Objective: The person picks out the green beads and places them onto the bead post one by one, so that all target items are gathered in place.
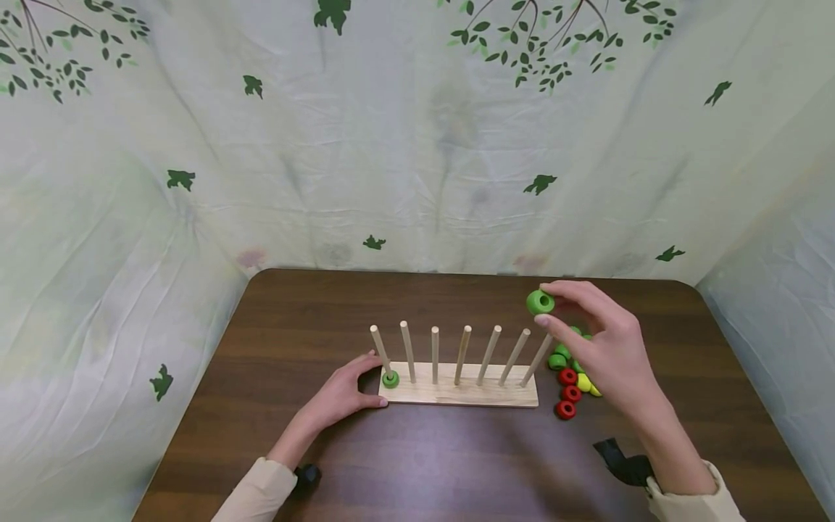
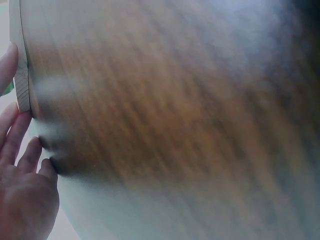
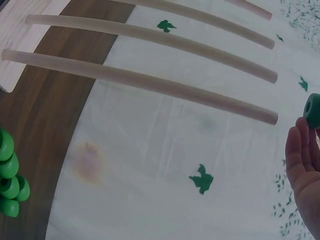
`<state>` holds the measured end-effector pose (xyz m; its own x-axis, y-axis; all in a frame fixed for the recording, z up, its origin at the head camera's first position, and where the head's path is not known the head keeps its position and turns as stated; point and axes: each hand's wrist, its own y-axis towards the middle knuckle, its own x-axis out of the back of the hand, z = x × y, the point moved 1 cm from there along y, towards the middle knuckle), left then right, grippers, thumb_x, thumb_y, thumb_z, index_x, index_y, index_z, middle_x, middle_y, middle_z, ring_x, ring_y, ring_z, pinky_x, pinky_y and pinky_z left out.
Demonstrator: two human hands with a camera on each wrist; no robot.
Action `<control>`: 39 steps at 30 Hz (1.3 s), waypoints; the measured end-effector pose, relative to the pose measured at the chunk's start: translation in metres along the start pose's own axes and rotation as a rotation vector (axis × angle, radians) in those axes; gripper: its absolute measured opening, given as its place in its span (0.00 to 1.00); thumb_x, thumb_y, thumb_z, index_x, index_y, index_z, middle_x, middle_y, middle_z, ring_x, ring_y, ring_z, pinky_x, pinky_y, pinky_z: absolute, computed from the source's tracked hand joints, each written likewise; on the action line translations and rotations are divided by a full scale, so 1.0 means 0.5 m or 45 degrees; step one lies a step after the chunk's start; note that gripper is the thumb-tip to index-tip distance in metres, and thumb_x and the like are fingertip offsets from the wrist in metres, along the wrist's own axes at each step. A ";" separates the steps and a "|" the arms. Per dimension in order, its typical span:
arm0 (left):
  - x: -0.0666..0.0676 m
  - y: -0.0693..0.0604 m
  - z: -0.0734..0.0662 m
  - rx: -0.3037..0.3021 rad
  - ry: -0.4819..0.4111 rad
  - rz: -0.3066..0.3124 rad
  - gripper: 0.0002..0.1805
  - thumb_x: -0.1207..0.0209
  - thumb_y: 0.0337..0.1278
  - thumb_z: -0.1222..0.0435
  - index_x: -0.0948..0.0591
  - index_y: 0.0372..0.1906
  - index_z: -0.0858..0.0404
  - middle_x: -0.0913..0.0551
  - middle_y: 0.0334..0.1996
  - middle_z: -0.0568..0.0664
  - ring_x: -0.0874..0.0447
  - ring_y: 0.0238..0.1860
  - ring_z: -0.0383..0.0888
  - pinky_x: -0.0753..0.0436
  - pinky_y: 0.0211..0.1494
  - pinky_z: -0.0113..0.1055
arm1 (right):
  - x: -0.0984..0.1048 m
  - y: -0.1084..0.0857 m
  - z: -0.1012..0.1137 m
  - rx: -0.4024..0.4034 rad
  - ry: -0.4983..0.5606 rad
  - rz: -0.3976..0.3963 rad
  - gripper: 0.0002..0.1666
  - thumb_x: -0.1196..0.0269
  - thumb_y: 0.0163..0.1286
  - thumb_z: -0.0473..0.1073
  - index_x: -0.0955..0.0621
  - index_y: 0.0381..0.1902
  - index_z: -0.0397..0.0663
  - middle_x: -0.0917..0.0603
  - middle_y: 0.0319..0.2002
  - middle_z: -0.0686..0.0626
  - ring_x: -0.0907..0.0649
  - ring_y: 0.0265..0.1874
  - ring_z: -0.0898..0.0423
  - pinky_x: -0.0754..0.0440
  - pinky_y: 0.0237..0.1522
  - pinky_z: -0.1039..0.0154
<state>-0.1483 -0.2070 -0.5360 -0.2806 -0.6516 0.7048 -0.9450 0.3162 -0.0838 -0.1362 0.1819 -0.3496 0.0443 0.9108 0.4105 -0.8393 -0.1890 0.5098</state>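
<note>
A pale wooden stand (image 1: 450, 395) with several upright pegs lies across the table. My left hand (image 1: 342, 393) grips its left end, thumb at the front corner and fingers toward the back, as the left wrist view also shows at the board's end (image 2: 22, 85). One green ring (image 1: 391, 381) sits at the bottom of the leftmost peg. Between thumb and fingers, my right hand (image 1: 613, 351) pinches another green ring (image 1: 534, 304), above and near the top of the rightmost peg (image 1: 538, 360). In the right wrist view this ring (image 3: 313, 112) is partly cut off by the frame edge.
Loose rings lie right of the stand, partly behind the right hand: several green ones (image 1: 557, 361), red ones (image 1: 565, 410) and yellow ones (image 1: 583, 383). The brown table (image 1: 424, 464) reaches back to a pale cloth (image 1: 417, 145) with a leaf and bird print.
</note>
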 end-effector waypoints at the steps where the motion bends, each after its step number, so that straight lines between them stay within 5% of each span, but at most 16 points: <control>1: 0.000 0.000 -0.001 0.000 -0.001 0.000 0.39 0.22 0.39 0.57 0.22 0.62 0.60 0.30 0.68 0.57 0.37 0.71 0.53 0.34 0.68 0.51 | -0.002 0.002 0.002 0.008 -0.005 0.006 0.33 0.28 0.53 0.25 0.18 0.56 0.52 0.19 0.50 0.54 0.18 0.43 0.55 0.19 0.43 0.69; 9: -0.001 0.001 -0.001 -0.003 0.004 -0.005 0.39 0.22 0.39 0.57 0.22 0.62 0.60 0.30 0.68 0.57 0.36 0.70 0.53 0.34 0.68 0.51 | -0.025 0.016 0.014 0.095 -0.057 0.070 0.33 0.27 0.54 0.28 0.18 0.57 0.52 0.18 0.51 0.56 0.19 0.46 0.58 0.22 0.47 0.70; 15: -0.002 0.000 -0.001 0.004 0.006 -0.004 0.39 0.22 0.39 0.57 0.22 0.62 0.60 0.30 0.68 0.57 0.36 0.70 0.53 0.34 0.68 0.51 | -0.043 0.029 0.069 0.141 -0.060 0.117 0.27 0.28 0.54 0.25 0.18 0.53 0.41 0.17 0.50 0.50 0.19 0.46 0.59 0.22 0.41 0.72; 20: -0.004 0.001 0.001 0.009 0.012 -0.005 0.39 0.22 0.40 0.56 0.22 0.62 0.59 0.30 0.68 0.56 0.37 0.71 0.53 0.34 0.68 0.51 | -0.060 0.038 0.093 0.130 0.003 0.141 0.26 0.29 0.54 0.23 0.19 0.52 0.36 0.17 0.48 0.46 0.20 0.46 0.56 0.22 0.50 0.69; 25: -0.005 0.001 0.004 0.019 0.014 -0.007 0.39 0.22 0.40 0.56 0.22 0.63 0.59 0.30 0.68 0.56 0.37 0.71 0.53 0.34 0.68 0.52 | -0.076 0.045 0.100 0.120 0.041 0.172 0.24 0.30 0.57 0.25 0.19 0.53 0.36 0.17 0.49 0.46 0.19 0.47 0.55 0.21 0.47 0.69; 31: -0.006 0.000 0.005 0.022 0.014 -0.001 0.39 0.22 0.40 0.56 0.22 0.63 0.59 0.30 0.69 0.56 0.37 0.71 0.53 0.34 0.68 0.51 | -0.098 0.052 0.102 0.116 0.089 0.221 0.24 0.31 0.59 0.27 0.20 0.55 0.38 0.17 0.50 0.48 0.20 0.49 0.56 0.23 0.52 0.67; 39: -0.007 0.000 0.004 0.017 0.008 -0.002 0.39 0.22 0.40 0.57 0.22 0.63 0.59 0.30 0.68 0.56 0.38 0.71 0.53 0.35 0.68 0.52 | -0.140 0.055 0.058 0.119 0.083 0.278 0.24 0.31 0.64 0.38 0.20 0.59 0.55 0.19 0.54 0.60 0.21 0.52 0.61 0.21 0.48 0.66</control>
<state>-0.1479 -0.2063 -0.5399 -0.2780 -0.6479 0.7092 -0.9476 0.3060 -0.0920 -0.1468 0.1025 -0.3425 -0.1699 0.8659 0.4705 -0.7714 -0.4140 0.4833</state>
